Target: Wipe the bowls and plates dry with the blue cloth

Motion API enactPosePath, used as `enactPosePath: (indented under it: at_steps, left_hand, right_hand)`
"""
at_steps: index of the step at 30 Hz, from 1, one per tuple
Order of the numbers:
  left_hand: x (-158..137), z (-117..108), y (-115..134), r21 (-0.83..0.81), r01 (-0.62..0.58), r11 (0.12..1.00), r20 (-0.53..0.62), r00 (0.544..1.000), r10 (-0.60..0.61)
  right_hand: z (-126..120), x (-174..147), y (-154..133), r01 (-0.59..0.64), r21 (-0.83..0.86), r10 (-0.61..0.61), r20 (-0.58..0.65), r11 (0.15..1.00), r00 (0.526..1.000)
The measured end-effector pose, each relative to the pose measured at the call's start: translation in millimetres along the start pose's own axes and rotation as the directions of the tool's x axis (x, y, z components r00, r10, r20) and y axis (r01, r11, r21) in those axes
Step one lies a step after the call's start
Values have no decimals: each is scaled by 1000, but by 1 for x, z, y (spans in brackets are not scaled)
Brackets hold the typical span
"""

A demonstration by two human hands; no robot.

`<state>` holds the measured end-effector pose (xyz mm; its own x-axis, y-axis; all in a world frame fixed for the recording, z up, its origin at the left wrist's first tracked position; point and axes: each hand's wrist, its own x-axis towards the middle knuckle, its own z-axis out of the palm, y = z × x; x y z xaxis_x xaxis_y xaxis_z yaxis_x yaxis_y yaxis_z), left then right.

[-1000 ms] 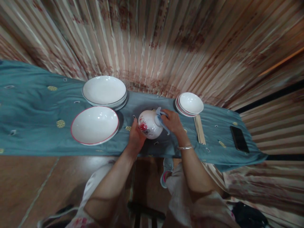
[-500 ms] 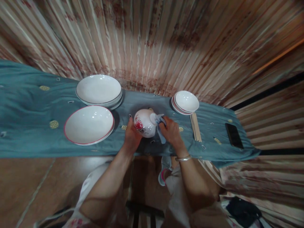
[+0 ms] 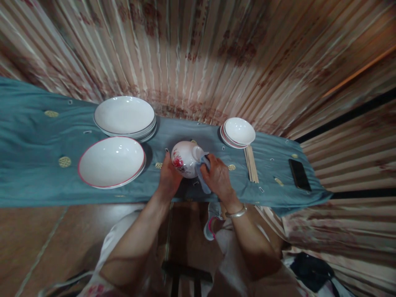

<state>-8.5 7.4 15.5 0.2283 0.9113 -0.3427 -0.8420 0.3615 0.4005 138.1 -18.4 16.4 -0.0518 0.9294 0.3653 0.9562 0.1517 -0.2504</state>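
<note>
Over the middle of the table a white bowl (image 3: 186, 165) with a red flower print is tipped on its side, its foot ring turned to the right. My left hand (image 3: 169, 175) is closed on the bowl's left rim, with the thumb up along the edge. A light blue-grey cloth (image 3: 202, 178) is pinched in my right hand (image 3: 217, 174), which presses it against the bowl's outside beside the foot. Part of the cloth hangs down below the fingers. The inside of the bowl faces away and is hidden.
Left on the blue-green tablecloth (image 3: 37, 177) stand a stack of dark-rimmed plates (image 3: 125, 115) and red-rimmed dishes (image 3: 111, 163). To the right are stacked small bowls (image 3: 239, 131), several chopsticks (image 3: 251, 165) and a black phone (image 3: 299, 175). A pleated curtain (image 3: 185, 62) hangs behind.
My right hand has shifted the cloth slightly down and left along the bowl near its foot. The whole view has moved a little, so everything sits slightly further left.
</note>
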Motion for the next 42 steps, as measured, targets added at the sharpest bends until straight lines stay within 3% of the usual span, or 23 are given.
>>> enactPosePath:
  at_steps: [10, 23, 34, 42]
  left_hand:
    - [-1, 3, 0, -13, 3, 1000, -55, 998, -4]
    - [-5, 1, 1, 3, 6, 1000, -95, 996, -5]
    - [-2, -2, -2, 36, 4, 999, -57, 998, -2]
    - [-2, 0, -5, 35, 1, 999, -46, 999, 1]
  right_hand:
    - [-3, -3, -18, 108, -54, -109, -11, 993, 994]
    - [1, 11, -40, 298, 68, -299, -7, 952, 954]
    - [3, 35, -39, 195, 84, -200, 56, 977, 978]
    - [10, 48, -25, 82, 98, -79, -30, 992, 996]
